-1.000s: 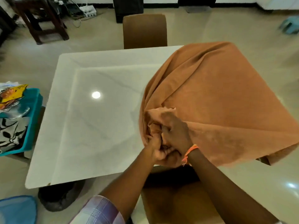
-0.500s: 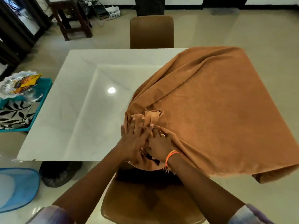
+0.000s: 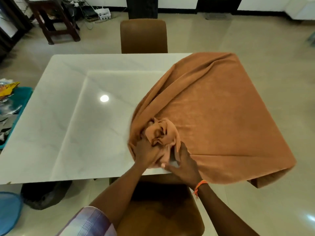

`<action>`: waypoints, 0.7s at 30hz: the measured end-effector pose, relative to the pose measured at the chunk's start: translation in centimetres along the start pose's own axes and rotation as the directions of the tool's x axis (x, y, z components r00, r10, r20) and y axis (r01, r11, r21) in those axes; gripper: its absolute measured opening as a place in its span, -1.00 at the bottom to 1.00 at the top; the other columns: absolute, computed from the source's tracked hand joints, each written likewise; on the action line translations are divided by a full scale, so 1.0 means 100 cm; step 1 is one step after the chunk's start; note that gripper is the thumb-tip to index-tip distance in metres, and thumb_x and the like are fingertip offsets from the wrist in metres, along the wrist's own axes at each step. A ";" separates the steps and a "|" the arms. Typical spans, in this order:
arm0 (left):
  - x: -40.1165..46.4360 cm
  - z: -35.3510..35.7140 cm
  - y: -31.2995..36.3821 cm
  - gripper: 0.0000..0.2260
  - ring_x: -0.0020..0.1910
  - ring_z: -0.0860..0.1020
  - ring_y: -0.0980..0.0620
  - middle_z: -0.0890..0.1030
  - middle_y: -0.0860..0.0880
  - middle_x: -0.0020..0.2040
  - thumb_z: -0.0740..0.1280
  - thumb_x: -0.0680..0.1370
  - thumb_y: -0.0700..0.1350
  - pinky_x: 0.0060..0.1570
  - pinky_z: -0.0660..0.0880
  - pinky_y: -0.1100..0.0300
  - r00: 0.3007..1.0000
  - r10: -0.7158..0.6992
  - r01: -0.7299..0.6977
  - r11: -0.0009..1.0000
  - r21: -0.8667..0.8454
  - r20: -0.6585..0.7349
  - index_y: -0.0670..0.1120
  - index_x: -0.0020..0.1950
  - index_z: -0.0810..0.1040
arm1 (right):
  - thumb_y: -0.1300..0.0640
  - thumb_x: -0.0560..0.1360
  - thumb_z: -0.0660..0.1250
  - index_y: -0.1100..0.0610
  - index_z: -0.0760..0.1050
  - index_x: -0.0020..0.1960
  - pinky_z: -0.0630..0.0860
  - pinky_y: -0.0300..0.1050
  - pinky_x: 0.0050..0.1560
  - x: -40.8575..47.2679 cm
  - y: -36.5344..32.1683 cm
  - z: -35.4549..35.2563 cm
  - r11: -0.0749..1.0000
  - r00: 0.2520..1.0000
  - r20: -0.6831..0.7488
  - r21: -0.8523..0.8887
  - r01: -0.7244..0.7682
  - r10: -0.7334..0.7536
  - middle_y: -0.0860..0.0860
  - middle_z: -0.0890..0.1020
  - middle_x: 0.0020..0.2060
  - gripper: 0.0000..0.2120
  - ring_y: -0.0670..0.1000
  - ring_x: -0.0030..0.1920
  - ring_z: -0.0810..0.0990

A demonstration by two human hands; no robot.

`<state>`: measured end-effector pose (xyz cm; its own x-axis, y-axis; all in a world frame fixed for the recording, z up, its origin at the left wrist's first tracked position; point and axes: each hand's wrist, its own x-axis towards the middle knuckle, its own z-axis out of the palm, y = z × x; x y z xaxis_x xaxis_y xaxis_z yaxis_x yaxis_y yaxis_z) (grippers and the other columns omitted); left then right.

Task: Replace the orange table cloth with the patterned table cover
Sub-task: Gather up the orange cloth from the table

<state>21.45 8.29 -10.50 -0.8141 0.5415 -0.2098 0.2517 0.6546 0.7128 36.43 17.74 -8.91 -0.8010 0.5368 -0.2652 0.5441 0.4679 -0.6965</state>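
- Gathering the orange table cloth goes on: compared with half a second ago the bunch at the near edge of the table stands higher and rounder, and the two hands have changed their places on it.
- The left hand now grips the bunch from its left side with curled fingers, while before it lay flat on top of the other hand.
- The right hand has moved out to the right of the bunch; its fingers reach up into the folds, and it seems to pinch the cloth, though this is not fully clear. The hands are now close together but no longer one on the other.
- Meaning for the task, as a judgement: the removal is about half done. The left part of the table is already bare, the cloth covers only the right part and hangs over the right edge and the near right corner.
- The patterned table cover is probably the black-and-white fabric in the teal tray, just left of the table; it is blurred and cut by the frame, so this is not sure.
- Edges and room: a brown chair stands at the near edge of the table, below the hands, and a second chair at the far edge. To the right of the table the floor is open, so the cloth can be pulled toward the person without catching, if the hanging corner slides freely.
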 end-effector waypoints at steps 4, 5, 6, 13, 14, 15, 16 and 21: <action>-0.007 0.019 0.054 -0.55 -0.04 0.57 -0.08 0.60 -0.13 0.08 0.30 0.53 0.11 0.08 0.50 0.02 0.806 -0.365 0.592 0.483 -0.645 0.466 -0.15 0.29 0.49 | -0.45 0.29 0.30 -0.15 -0.10 0.53 0.40 0.15 0.28 0.023 -0.013 -0.028 0.995 0.978 -0.201 -0.087 0.042 -0.059 -0.06 0.28 0.47 -0.02 0.05 0.40 0.36; -0.007 0.023 0.062 -0.60 -0.05 0.57 -0.10 0.59 -0.12 0.04 0.24 0.59 0.08 0.09 0.49 -0.02 0.735 -0.350 0.678 0.373 -0.634 0.580 -0.15 0.30 0.47 | -0.48 0.28 0.27 -0.16 -0.11 0.53 0.36 0.18 0.30 0.027 -0.013 -0.037 0.969 0.979 -0.176 -0.239 0.063 -0.107 -0.02 0.25 0.49 0.00 0.09 0.42 0.32; -0.008 0.024 0.068 -0.64 -0.02 0.58 -0.14 0.60 -0.12 0.04 0.21 0.62 0.08 0.09 0.48 -0.04 0.687 -0.347 0.726 0.292 -0.623 0.638 -0.14 0.28 0.48 | -0.50 0.25 0.25 -0.16 -0.14 0.52 0.29 0.23 0.34 0.029 -0.012 -0.044 0.918 0.983 -0.106 -0.385 0.099 -0.150 0.02 0.19 0.50 0.02 0.13 0.44 0.26; 0.005 0.042 0.078 -0.50 -0.03 0.60 -0.11 0.40 -0.18 0.46 0.22 0.62 0.07 -0.26 0.54 0.11 0.675 -0.419 0.715 0.172 -0.677 0.607 -0.10 0.51 0.31 | -0.38 0.20 0.41 -0.23 -0.11 0.52 0.36 0.17 0.35 0.061 0.023 -0.069 0.913 0.964 0.230 -0.352 0.207 -0.130 0.13 0.01 0.54 0.07 0.23 0.50 0.13; 0.006 0.041 0.087 -0.49 0.00 0.61 -0.14 0.43 -0.18 0.43 0.23 0.61 0.12 -0.26 0.53 0.10 0.698 -0.446 0.699 0.254 -0.668 0.560 -0.11 0.49 0.33 | -0.30 0.23 0.44 -0.22 -0.02 0.52 0.41 0.12 0.31 0.068 0.029 -0.072 0.931 0.964 0.220 -0.300 0.210 -0.147 0.11 0.08 0.53 0.00 0.21 0.46 0.22; 0.007 0.044 0.093 -0.45 -0.03 0.61 -0.14 0.50 -0.20 0.37 0.24 0.59 0.20 -0.24 0.53 0.09 0.718 -0.492 0.688 0.392 -0.611 0.493 -0.12 0.44 0.38 | -0.22 0.26 0.46 -0.20 0.07 0.50 0.44 0.07 0.29 0.076 0.036 -0.077 0.944 0.967 0.188 -0.249 0.219 -0.174 0.09 0.17 0.50 -0.08 0.18 0.42 0.29; 0.005 0.042 0.100 -0.40 -0.07 0.61 -0.12 0.57 -0.19 0.27 0.22 0.54 0.31 -0.20 0.53 0.10 0.758 -0.535 0.652 0.599 -0.465 0.373 -0.13 0.37 0.44 | -0.15 0.28 0.46 -0.17 0.16 0.49 0.45 0.03 0.27 0.083 0.043 -0.080 0.955 0.968 0.161 -0.194 0.224 -0.194 0.07 0.26 0.47 -0.15 0.15 0.39 0.35; -0.005 0.050 0.122 -0.15 0.35 0.44 -0.18 0.44 -0.15 0.40 0.17 0.39 0.52 0.20 0.47 -0.02 0.949 0.152 0.036 0.818 0.573 -0.277 -0.10 0.42 0.34 | 0.00 0.28 0.45 -0.12 0.54 0.18 0.52 -0.13 0.00 0.111 0.074 -0.127 0.962 0.935 0.230 0.088 0.257 -0.270 -0.07 0.64 0.07 -0.54 -0.03 0.03 0.59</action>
<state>27.51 18.61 -5.08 -0.8791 0.4671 0.0946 0.4765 0.8579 0.1921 34.75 36.07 -8.54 -0.9534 0.2134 -0.2132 0.2960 0.5259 -0.7974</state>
